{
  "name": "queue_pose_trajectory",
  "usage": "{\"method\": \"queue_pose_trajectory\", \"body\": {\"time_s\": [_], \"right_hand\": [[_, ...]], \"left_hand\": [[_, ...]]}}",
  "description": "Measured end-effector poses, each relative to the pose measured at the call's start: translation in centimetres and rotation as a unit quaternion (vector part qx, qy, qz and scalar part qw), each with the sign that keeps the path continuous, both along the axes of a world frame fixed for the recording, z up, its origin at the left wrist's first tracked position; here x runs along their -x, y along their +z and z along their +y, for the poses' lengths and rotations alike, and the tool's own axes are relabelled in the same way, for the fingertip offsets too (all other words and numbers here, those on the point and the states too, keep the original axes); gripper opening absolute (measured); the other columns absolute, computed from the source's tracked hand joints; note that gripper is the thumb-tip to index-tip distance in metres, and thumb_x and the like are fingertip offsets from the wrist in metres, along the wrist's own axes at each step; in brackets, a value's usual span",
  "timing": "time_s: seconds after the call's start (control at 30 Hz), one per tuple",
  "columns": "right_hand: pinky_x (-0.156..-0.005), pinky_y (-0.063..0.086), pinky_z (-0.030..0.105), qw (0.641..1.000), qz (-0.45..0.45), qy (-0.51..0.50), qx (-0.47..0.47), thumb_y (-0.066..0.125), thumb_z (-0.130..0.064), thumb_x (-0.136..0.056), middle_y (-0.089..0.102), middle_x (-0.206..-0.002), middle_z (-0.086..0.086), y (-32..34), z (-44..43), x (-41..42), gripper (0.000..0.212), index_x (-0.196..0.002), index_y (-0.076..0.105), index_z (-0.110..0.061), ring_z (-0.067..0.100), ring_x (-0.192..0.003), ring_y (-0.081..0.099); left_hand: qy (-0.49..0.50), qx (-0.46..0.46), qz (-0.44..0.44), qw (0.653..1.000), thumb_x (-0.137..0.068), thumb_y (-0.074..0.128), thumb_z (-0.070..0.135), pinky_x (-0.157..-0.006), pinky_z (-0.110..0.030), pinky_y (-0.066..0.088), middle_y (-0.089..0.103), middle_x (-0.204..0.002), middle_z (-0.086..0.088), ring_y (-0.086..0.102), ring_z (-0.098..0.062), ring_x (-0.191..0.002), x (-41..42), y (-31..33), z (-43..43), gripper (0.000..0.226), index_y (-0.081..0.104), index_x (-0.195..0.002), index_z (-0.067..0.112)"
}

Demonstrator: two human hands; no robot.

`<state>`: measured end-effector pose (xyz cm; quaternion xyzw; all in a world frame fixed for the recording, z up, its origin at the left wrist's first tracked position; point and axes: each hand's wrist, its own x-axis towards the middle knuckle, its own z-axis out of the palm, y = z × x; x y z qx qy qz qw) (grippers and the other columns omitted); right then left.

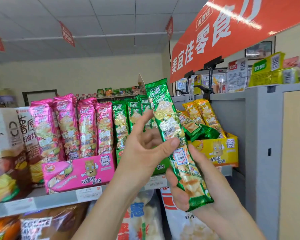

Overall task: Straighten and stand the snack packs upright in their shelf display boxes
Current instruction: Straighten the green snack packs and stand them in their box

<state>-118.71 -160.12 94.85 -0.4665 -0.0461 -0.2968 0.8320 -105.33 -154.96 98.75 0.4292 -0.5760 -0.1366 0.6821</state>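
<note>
Both hands are holding one green snack pack (171,135) up in front of the shelf (59,200), its top leaning left. The left hand (142,149) is pinching its middle, thumb on the front and fingers loosely spread behind. The right hand (208,181) is gripping its bottom end. Behind, pink packs (68,129) are standing in the pink box (80,172) and yellow packs (203,113) are leaning in the yellow box (216,149) at the shelf's right end.

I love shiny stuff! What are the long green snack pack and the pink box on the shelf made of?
Green snack pack: likely thin metallised plastic film, glossy; it crinkles and throws bright glints. Pink display box: probably printed cardboard with a slight sheen; flat, stiff walls and folded edges.
</note>
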Motion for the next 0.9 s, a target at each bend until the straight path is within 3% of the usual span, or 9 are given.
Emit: {"method": "queue_pose_trajectory", "body": {"time_s": [0.1, 0.2, 0.27, 0.33, 0.43, 0.53, 0.63, 0.77, 0.9], "right_hand": [[-0.045, 0.043, 0.027, 0.946, 0.068, -0.261, 0.182, 0.057, -0.054, -0.085, 0.065, -0.073, 0.004, 0.2, 0.8, -0.3, 0.027, -0.090, 0.068, -0.030, 0.015, -0.049, 0.056], [-0.076, 0.049, 0.027, 0.719, 0.159, -0.504, 0.452, 0.041, -0.065, -0.085, 0.062, -0.111, -0.019, -0.4, 1.4, -0.4, 0.050, -0.131, 0.046, -0.047, 0.001, -0.097, 0.058], [-0.089, 0.048, 0.031, 0.666, 0.201, -0.520, 0.496, 0.031, -0.069, -0.083, 0.048, -0.131, -0.022, -1.1, 1.8, -0.3, 0.067, -0.146, 0.024, -0.048, 0.000, -0.117, 0.048], [-0.097, 0.043, 0.026, 0.714, 0.183, -0.475, 0.480, 0.032, -0.068, -0.088, 0.044, -0.135, -0.030, -1.6, 1.8, -0.2, 0.061, -0.146, 0.021, -0.053, -0.007, -0.125, 0.042], [-0.095, 0.037, 0.007, 0.851, 0.112, -0.378, 0.346, 0.050, -0.058, -0.091, 0.053, -0.131, -0.035, -1.4, 1.5, 0.3, 0.036, -0.127, 0.052, -0.055, -0.014, -0.124, 0.045], [-0.075, 0.056, 0.023, 0.956, 0.092, -0.190, 0.204, 0.062, -0.046, -0.081, 0.074, -0.109, -0.004, -0.7, 1.9, 1.1, 0.020, -0.097, 0.073, -0.049, 0.015, -0.095, 0.071], [-0.054, 0.053, 0.032, 0.982, 0.068, -0.089, 0.153, 0.066, -0.049, -0.082, 0.072, -0.097, 0.021, -0.7, 2.2, 1.7, 0.035, -0.108, 0.072, -0.026, 0.031, -0.067, 0.067], [-0.043, 0.037, 0.023, 0.981, 0.049, -0.103, 0.157, 0.072, -0.056, -0.073, 0.067, -0.082, 0.016, -1.0, 2.3, 1.5, 0.045, -0.105, 0.073, -0.024, 0.022, -0.053, 0.053], [-0.043, 0.032, 0.022, 0.975, 0.057, -0.154, 0.153, 0.062, -0.046, -0.076, 0.065, -0.074, 0.012, -1.0, 2.6, 1.5, 0.031, -0.095, 0.074, -0.026, 0.021, -0.049, 0.050]], "left_hand": [[0.030, -0.016, -0.039, 0.999, -0.066, 0.075, 0.056, -0.086, -0.029, 0.053, 0.068, -0.109, 0.006, 0.064, -0.011, -0.102, 0.5, -0.3, 0.5, 0.055, 0.057, -0.118, 0.049], [0.029, 0.019, -0.012, 0.999, -0.073, 0.079, 0.044, -0.071, -0.022, 0.054, 0.073, -0.092, 0.003, 0.068, -0.010, -0.085, 0.9, -0.2, 1.0, 0.033, 0.070, -0.098, 0.024], [0.010, 0.024, 0.031, 0.999, -0.075, 0.077, 0.032, -0.067, -0.019, 0.054, 0.076, -0.091, -0.001, 0.071, -0.011, -0.083, 0.9, -0.2, 1.2, 0.026, 0.071, -0.094, 0.016], [-0.006, 0.022, 0.059, 0.998, -0.075, 0.073, 0.025, -0.071, -0.022, 0.055, 0.075, -0.097, -0.005, 0.071, -0.015, -0.089, 0.5, -0.4, 1.4, 0.027, 0.071, -0.100, 0.014], [-0.052, 0.011, 0.119, 0.992, -0.076, 0.072, 0.016, -0.076, -0.031, 0.058, 0.073, -0.103, -0.015, 0.070, -0.023, -0.090, -0.1, -0.3, 2.0, 0.040, 0.066, -0.114, 0.006], [-0.108, 0.015, 0.160, 0.981, -0.080, 0.072, 0.008, -0.072, -0.032, 0.059, 0.073, -0.098, -0.015, 0.070, -0.023, -0.082, -0.2, -0.4, 2.4, 0.042, 0.061, -0.119, -0.002], [-0.139, 0.019, 0.163, 0.977, -0.079, 0.064, 0.011, -0.069, -0.033, 0.058, 0.072, -0.094, -0.013, 0.068, -0.022, -0.077, -0.1, -0.4, 2.6, 0.048, 0.056, -0.123, -0.005], [-0.156, 0.013, 0.156, 0.975, -0.082, 0.061, 0.012, -0.071, -0.034, 0.058, 0.071, -0.097, -0.013, 0.068, -0.023, -0.080, 0.2, -0.2, 2.8, 0.050, 0.052, -0.129, -0.004], [-0.148, 0.001, 0.142, 0.979, -0.083, 0.061, 0.018, -0.072, -0.032, 0.057, 0.070, -0.102, -0.012, 0.067, -0.022, -0.086, 0.3, -0.4, 2.7, 0.043, 0.059, -0.123, 0.003]]}}
